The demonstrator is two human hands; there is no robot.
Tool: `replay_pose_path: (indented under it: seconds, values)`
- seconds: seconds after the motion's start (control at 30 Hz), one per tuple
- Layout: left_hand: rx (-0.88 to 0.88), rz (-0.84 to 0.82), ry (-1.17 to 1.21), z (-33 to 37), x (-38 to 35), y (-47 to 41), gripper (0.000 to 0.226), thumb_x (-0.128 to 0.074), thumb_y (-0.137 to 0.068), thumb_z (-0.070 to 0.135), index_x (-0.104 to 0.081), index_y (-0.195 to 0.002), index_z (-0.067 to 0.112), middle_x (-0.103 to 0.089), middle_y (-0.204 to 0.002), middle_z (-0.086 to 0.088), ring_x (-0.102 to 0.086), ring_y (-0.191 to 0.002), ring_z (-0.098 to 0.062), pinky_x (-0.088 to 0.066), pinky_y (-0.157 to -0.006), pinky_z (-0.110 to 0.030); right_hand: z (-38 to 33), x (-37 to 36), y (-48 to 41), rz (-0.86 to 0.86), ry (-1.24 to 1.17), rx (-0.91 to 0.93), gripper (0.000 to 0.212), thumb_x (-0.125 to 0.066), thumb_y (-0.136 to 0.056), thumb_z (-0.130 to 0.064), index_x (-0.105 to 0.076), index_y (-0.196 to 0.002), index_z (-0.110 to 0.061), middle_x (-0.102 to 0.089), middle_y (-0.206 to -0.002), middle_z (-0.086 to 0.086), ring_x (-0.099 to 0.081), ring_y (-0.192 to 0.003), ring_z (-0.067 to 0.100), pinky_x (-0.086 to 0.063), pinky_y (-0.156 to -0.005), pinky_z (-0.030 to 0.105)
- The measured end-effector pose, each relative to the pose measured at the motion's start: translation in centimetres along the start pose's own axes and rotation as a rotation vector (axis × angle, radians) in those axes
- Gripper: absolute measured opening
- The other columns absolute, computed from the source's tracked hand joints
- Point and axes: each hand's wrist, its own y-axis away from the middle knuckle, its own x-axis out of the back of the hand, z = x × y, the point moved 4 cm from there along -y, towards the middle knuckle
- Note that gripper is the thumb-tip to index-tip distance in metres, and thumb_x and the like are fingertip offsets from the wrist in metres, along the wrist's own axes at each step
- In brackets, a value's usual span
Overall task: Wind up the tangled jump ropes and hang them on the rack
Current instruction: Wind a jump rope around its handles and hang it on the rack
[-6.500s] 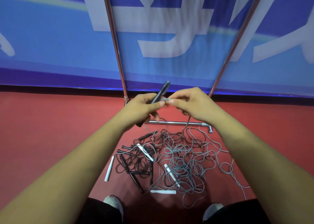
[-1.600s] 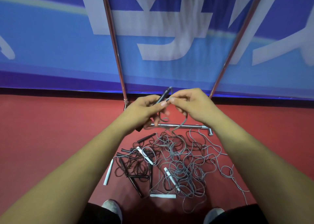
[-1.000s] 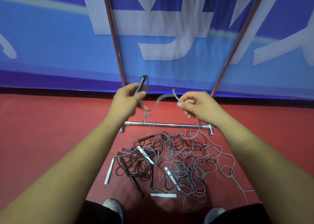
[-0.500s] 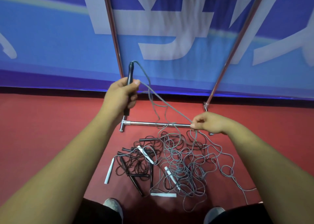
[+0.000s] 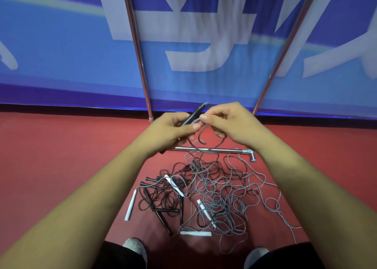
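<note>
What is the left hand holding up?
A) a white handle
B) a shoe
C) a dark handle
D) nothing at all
C: the left hand grips a dark handle that pokes up past its fingers, while the right hand pinches the grey rope right beside it.

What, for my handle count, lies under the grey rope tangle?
One white handle pokes out beneath the grey rope tangle, on the red floor; anything deeper under the loops is covered.
</note>
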Motion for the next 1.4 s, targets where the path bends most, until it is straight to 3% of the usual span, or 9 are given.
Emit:
replay_pose_path:
  seconds: [0.2,0.47,0.57,0.7,0.77,0.9,1.1,1.27,1.4]
  values:
    - [-0.109,0.215,0.445,0.7,2.6,-0.3,0.023,-0.060,-0.092,0.010,-0.050,-0.072,0.014,-0.038,-0.056,-0.001,-0.027,-0.043,-0.011,-0.020,-0.036,-0.015,7.6,0.2,1.3,-0.283,0.238,-0.196,0.004,-0.068,-0.093,-0.016,-0.067,-0.090,-0.013,-0.064,-0.078,0.007,-0.053,-0.075,0.010,-0.045,-0.078,0.035]
    - [0.056,0.628,-0.174,-2.0,5.2,-0.3,0.011,-0.061,-0.096,0.017,-0.064,-0.106,0.014,-0.067,-0.068,-0.009,-0.052,-0.042,-0.003,-0.034,-0.050,-0.028,3.5,2.0,0.6,0.145,-0.184,-0.088,0.020,-0.050,-0.101,-0.005,-0.068,-0.111,-0.004,-0.053,-0.066,0.005,-0.052,-0.056,0.017,-0.047,-0.059,0.022]
    - [-0.045,0.602,-0.020,-1.0,4.0,-0.1,0.016,-0.059,-0.099,0.017,-0.065,-0.114,0.017,-0.065,-0.065,-0.008,-0.048,-0.042,-0.009,-0.030,-0.046,-0.026,0.6,0.9,0.5,0.095,-0.231,-0.021,0.021,-0.051,-0.102,-0.010,-0.070,-0.112,-0.005,-0.051,-0.063,0.000,-0.041,-0.053,0.017,-0.035,-0.051,0.022]
    - [-0.050,0.122,0.202,-0.3,0.8,-0.3,0.018,-0.061,-0.096,0.024,-0.065,-0.112,0.016,-0.075,-0.092,-0.013,-0.049,-0.049,-0.022,-0.027,-0.039,-0.020,-0.1,0.0,0.7,0.045,-0.233,-0.034,0.022,-0.052,-0.102,-0.011,-0.070,-0.110,-0.003,-0.047,-0.064,0.005,-0.038,-0.052,0.015,-0.031,-0.047,0.020]
    - [-0.027,0.021,0.137,-0.2,-0.3,-0.1,0.007,-0.059,-0.097,0.019,-0.064,-0.096,0.015,-0.070,-0.075,-0.003,-0.045,-0.045,-0.014,-0.027,-0.038,-0.017,0.2,0.5,0.8,0.060,-0.210,-0.057,0.019,-0.055,-0.100,-0.011,-0.071,-0.105,-0.002,-0.050,-0.063,0.006,-0.042,-0.051,0.016,-0.035,-0.048,0.021]
    - [-0.061,0.209,0.410,0.2,1.4,-0.4,0.025,-0.051,-0.100,0.008,-0.048,-0.076,0.015,-0.040,-0.057,0.001,-0.031,-0.042,-0.009,-0.014,-0.037,-0.017,3.9,1.0,1.8,-0.158,0.129,-0.186,0.005,-0.070,-0.090,-0.010,-0.071,-0.086,-0.007,-0.064,-0.064,0.013,-0.057,-0.059,0.012,-0.045,-0.061,0.022]
    - [-0.054,0.392,0.617,-0.7,4.1,-0.5,0.019,-0.051,-0.101,0.010,-0.047,-0.083,0.015,-0.045,-0.062,0.000,-0.033,-0.043,-0.009,-0.021,-0.034,-0.017,11.3,1.0,4.1,-0.390,0.239,-0.545,0.015,-0.066,-0.093,-0.011,-0.066,-0.079,-0.016,-0.059,-0.052,-0.019,-0.049,-0.051,-0.006,-0.036,-0.056,0.012]
    - [0.061,0.644,-0.111,-2.1,5.8,-0.2,0.009,-0.057,-0.097,0.015,-0.064,-0.104,0.016,-0.068,-0.066,-0.009,-0.058,-0.043,-0.008,-0.031,-0.043,-0.021,10.2,0.7,2.7,-0.222,0.119,-0.414,0.014,-0.064,-0.096,-0.016,-0.073,-0.091,-0.006,-0.070,-0.072,0.004,-0.068,-0.075,0.016,-0.052,-0.089,0.045]
    - [-0.035,0.515,-0.094,-1.3,3.9,-0.5,0.018,-0.059,-0.098,0.013,-0.065,-0.115,0.015,-0.067,-0.073,-0.012,-0.049,-0.036,-0.001,-0.032,-0.040,-0.018,4.6,0.3,0.8,-0.083,0.102,-0.171,0.016,-0.059,-0.099,-0.016,-0.074,-0.097,-0.009,-0.058,-0.055,-0.002,-0.064,-0.058,0.017,-0.051,-0.068,0.035]
